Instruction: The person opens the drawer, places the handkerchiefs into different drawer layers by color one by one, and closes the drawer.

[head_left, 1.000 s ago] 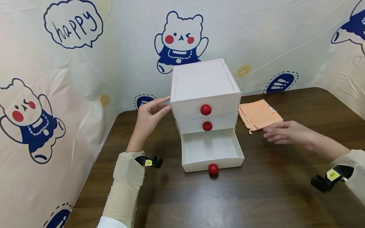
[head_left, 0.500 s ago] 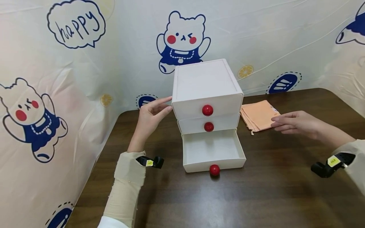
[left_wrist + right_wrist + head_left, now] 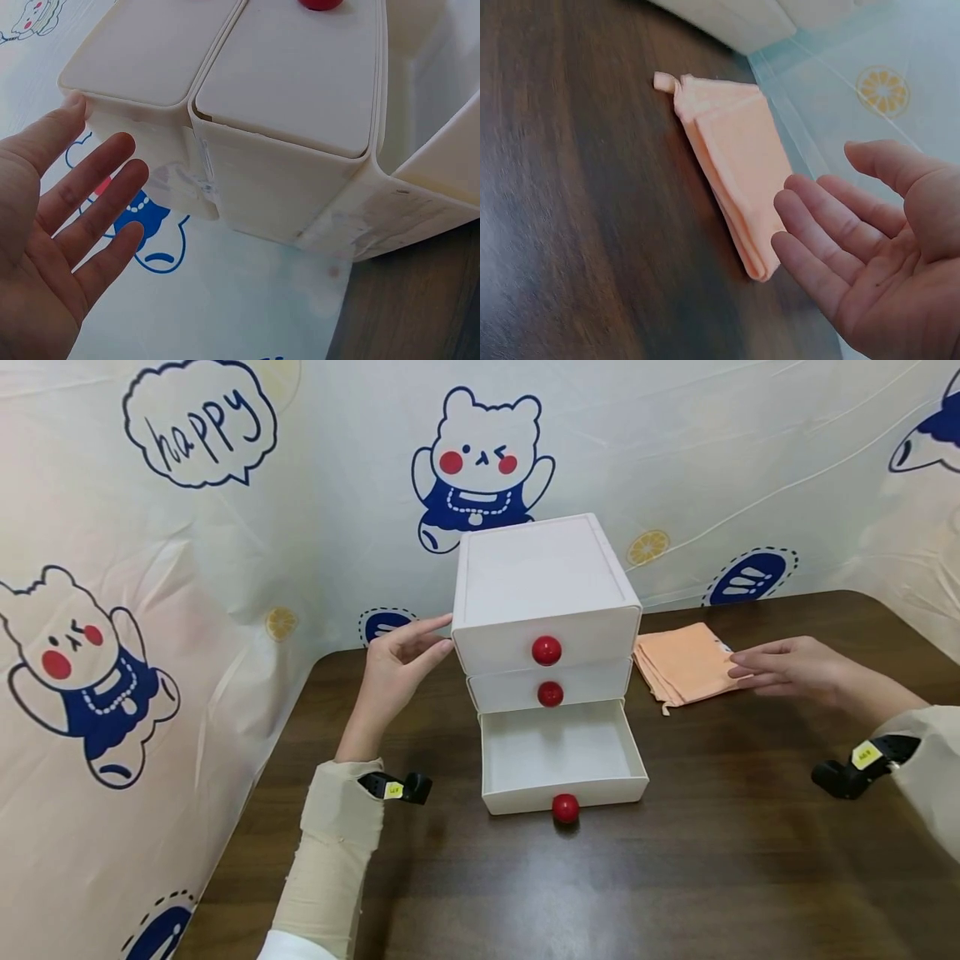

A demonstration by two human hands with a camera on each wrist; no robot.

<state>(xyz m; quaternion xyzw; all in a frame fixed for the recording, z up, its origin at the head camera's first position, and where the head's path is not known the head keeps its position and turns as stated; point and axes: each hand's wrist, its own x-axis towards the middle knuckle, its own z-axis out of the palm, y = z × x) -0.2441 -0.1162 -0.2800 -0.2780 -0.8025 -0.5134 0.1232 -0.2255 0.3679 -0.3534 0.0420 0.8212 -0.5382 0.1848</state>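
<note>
A white three-drawer box (image 3: 540, 568) with red knobs stands on the table. Its bottom drawer (image 3: 558, 752) is pulled out and holds nothing. My left hand (image 3: 397, 672) is at the box's left side, with the thumb (image 3: 71, 109) at the edge of the top drawer's front and the other fingers extended. A folded peach-orange cloth (image 3: 686, 662) with a small loop lies to the right of the box. Beside its right end my right hand (image 3: 798, 672) hovers with relaxed fingers, holding nothing; in the right wrist view the fingertips (image 3: 784, 199) are close to the cloth.
A dark wooden table (image 3: 712, 860) extends in front of the box. Behind and to the left hangs a pale printed sheet (image 3: 330, 485) with cartoon bears. The open drawer's red knob (image 3: 566, 808) juts toward the front.
My right hand has moved up and to the right along the cloth's right end. The left hand stays at the box's side, and the cloth and drawer keep their places.
</note>
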